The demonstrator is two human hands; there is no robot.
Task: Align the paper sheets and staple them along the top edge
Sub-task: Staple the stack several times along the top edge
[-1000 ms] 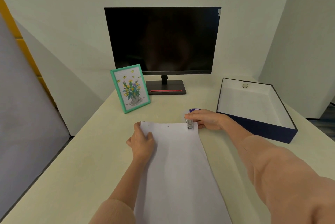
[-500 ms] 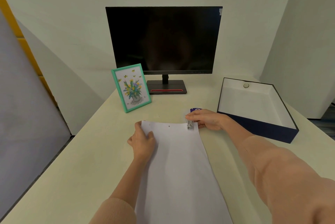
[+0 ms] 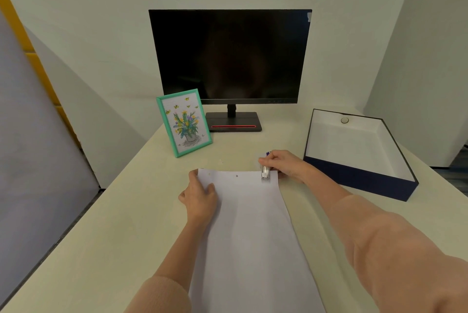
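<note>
Sheets (image 3: 253, 231) flat on desk (image 3: 106, 236), top edge away from the person. Left hand (image 3: 200, 197) pins the top-left corner – fingers curled over the edge. Right hand (image 3: 283, 164) grips the stapler (image 3: 265, 173) – it sits over the top edge near the right corner.

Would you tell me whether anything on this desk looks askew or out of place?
Nothing stands out: the paper sheets lie flat, the left hand holds their top-left corner, the right hand grips the stapler on their top edge.

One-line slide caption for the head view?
The left hand holds the paper sheets while the right hand grips a stapler on their top edge, near the right corner.
</note>
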